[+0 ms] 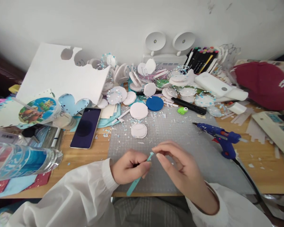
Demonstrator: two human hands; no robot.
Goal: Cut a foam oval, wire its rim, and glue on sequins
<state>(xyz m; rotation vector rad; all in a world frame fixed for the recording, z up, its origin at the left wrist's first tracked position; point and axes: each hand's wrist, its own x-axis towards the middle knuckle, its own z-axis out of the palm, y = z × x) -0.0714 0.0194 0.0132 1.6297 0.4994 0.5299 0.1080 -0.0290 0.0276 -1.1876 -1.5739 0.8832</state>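
Note:
My left hand [130,167] is closed round a thin light-blue paper strip [138,179] that slants down toward the table's front edge. My right hand [177,164] has its fingertips pinched at the strip's upper tip [151,154]. Both hands hover over a grey cutting mat [180,132]. On the mat beyond them lie white foam discs [139,110] and a dark blue disc [154,103].
A blue glue gun [221,135] lies on the mat's right side, its cord running toward the front edge. A phone [86,127] lies left, a clear plastic bottle [21,159] at far left. White board [63,74], markers [201,58], a red cap [265,83] and paper scraps crowd the back.

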